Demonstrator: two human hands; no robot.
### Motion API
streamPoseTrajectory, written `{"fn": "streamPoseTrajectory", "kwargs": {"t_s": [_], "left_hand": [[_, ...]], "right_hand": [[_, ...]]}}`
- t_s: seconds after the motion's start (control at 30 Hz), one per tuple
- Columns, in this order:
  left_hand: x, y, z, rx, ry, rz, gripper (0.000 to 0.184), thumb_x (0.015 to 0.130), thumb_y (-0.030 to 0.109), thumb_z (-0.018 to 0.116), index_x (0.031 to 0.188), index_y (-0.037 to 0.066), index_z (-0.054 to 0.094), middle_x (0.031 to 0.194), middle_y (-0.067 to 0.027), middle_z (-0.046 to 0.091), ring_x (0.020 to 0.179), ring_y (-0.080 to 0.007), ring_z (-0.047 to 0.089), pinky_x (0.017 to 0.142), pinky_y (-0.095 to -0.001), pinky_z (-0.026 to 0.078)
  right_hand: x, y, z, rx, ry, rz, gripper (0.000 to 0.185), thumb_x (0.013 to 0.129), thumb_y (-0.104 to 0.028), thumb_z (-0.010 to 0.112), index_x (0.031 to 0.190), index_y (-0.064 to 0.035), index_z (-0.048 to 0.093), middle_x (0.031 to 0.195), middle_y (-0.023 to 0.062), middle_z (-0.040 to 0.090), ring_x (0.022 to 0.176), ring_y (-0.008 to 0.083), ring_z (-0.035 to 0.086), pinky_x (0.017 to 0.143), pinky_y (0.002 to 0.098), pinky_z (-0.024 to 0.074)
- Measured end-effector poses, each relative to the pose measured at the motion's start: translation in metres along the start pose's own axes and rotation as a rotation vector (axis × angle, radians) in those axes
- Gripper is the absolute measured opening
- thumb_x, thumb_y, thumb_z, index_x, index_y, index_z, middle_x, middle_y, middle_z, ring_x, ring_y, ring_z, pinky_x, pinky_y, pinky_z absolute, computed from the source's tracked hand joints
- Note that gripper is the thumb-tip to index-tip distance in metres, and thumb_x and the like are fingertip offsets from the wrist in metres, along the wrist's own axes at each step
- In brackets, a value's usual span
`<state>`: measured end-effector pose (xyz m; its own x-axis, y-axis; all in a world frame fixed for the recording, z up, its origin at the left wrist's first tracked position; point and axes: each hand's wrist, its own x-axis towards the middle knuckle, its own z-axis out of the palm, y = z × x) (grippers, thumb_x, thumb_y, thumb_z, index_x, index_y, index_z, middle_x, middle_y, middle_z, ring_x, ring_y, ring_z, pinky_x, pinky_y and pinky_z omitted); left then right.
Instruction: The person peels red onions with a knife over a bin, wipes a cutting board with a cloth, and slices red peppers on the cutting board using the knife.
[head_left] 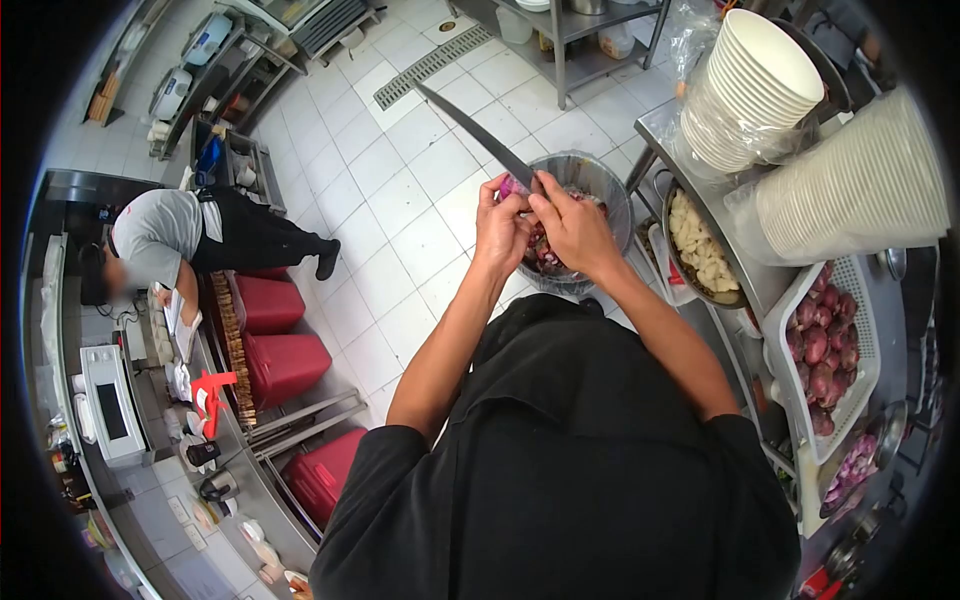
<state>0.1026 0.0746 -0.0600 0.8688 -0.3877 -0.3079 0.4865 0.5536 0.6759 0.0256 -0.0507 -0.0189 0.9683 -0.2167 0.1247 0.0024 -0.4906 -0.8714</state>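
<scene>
Above a lined waste bin (617,205), my left hand (502,228) is closed around a purple onion (512,188), which shows only in part between the fingers. My right hand (577,228) grips a large knife (475,130) near the base of its blade; the handle is hidden in the hand. The blade points up and to the left, away from my body, and its base lies beside the onion. Dark red peelings (543,252) lie inside the bin below my hands.
Right: a crate (870,330) of red onions (825,340), a pot of pale pieces (700,245), stacked white containers (760,75), cut onion (855,470). Left: a co-worker (165,225) bends over a counter, beside red bins (285,370). A floor drain (435,65) lies ahead.
</scene>
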Motion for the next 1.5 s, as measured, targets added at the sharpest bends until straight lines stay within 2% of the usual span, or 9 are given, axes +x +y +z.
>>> {"fn": "streamPoseTrajectory", "kwargs": {"t_s": [0.07,0.17,0.27,0.37,0.4,0.63,1.13,1.33,1.5], "left_hand": [[0.0,0.002,0.001,0.005,0.0,-0.004,0.045,0.084,-0.012,0.049,0.124,0.007,0.038,0.108,-0.016,0.059,0.095,-0.026,0.063,0.09,-0.0489,0.055],[-0.001,0.005,0.001,0.012,-0.029,-0.01,0.047,0.083,-0.012,0.049,0.124,0.007,0.038,0.108,-0.0169,0.059,0.098,-0.0275,0.063,0.095,-0.0515,0.054],[-0.001,0.01,0.0,0.006,-0.046,-0.022,0.048,0.082,-0.013,0.049,0.124,0.007,0.039,0.109,-0.0163,0.059,0.101,-0.0283,0.062,0.1,-0.0549,0.051],[-0.01,0.016,-0.006,0.003,-0.117,-0.033,0.046,0.081,-0.011,0.05,0.123,0.005,0.043,0.113,-0.0154,0.059,0.106,-0.029,0.062,0.104,-0.0598,0.047],[-0.012,0.018,-0.008,0.003,-0.152,-0.032,0.045,0.081,-0.01,0.05,0.123,0.004,0.045,0.115,-0.0151,0.059,0.109,-0.0293,0.062,0.105,-0.0615,0.045],[-0.008,0.025,-0.007,-0.004,-0.15,-0.101,0.047,0.083,-0.007,0.052,0.128,0.001,0.045,0.119,-0.0155,0.058,0.112,-0.0309,0.061,0.106,-0.0604,0.045],[0.011,0.016,0.005,0.197,-0.154,-0.057,0.04,0.087,-0.004,0.054,0.127,-0.005,0.046,0.118,-0.0146,0.06,0.107,-0.0256,0.062,0.097,-0.047,0.053],[0.011,0.012,0.011,0.184,-0.18,-0.05,0.04,0.087,-0.006,0.051,0.126,-0.001,0.047,0.115,-0.0127,0.06,0.105,-0.0234,0.062,0.094,-0.0441,0.054],[0.011,0.013,0.004,0.167,-0.176,-0.081,0.043,0.085,-0.009,0.051,0.126,0.002,0.047,0.115,-0.0111,0.059,0.104,-0.0217,0.061,0.093,-0.0443,0.055]], "right_hand": [[0.003,0.003,0.001,0.063,0.033,-0.004,0.051,0.099,-0.037,0.05,0.133,0.0012,0.055,0.081,0.0297,0.066,0.079,0.0478,0.066,0.073,0.0497,0.0515],[0.012,0.032,0.016,0.145,0.176,-0.168,0.049,0.1,-0.04,0.05,0.128,-0.0006,0.061,0.073,0.0226,0.068,0.064,0.0369,0.068,0.062,0.0433,0.0518],[0.014,0.005,-0.012,0.426,-0.154,0.288,0.049,0.1,-0.044,0.05,0.117,-0.0009,0.066,0.063,0.0112,0.062,0.052,0.0195,0.061,0.05,0.0335,0.0474],[0.023,0.011,-0.023,0.458,-0.098,0.497,0.051,0.1,-0.047,0.049,0.109,-0.0008,0.067,0.058,0.0039,0.053,0.048,0.0096,0.051,0.044,0.0263,0.0415],[0.028,0.033,-0.025,0.483,-0.092,0.467,0.052,0.1,-0.05,0.048,0.105,-0.0009,0.066,0.059,0.0044,0.054,0.047,0.011,0.051,0.044,0.0271,0.0419],[0.038,0.052,-0.026,0.321,-0.171,0.475,0.061,0.101,-0.049,0.046,0.141,-0.0045,0.052,0.06,0.0054,0.054,0.047,0.0122,0.051,0.044,0.0272,0.0422],[0.01,-0.007,-0.041,0.383,-0.214,0.29,0.07,0.099,-0.046,0.051,0.147,0.005,0.04,0.058,0.0033,0.051,0.049,0.0097,0.051,0.048,0.0281,0.0397],[0.011,0.006,-0.033,0.196,-0.16,0.152,0.07,0.098,-0.046,0.05,0.143,0.0064,0.042,0.071,0.0188,0.063,0.073,0.027,0.067,0.072,0.0374,0.0494],[0.008,0.006,-0.027,0.101,-0.107,0.085,0.062,0.099,-0.044,0.047,0.141,0.0015,0.047,0.081,0.0244,0.067,0.089,0.0372,0.068,0.086,0.041,0.0483]]}}
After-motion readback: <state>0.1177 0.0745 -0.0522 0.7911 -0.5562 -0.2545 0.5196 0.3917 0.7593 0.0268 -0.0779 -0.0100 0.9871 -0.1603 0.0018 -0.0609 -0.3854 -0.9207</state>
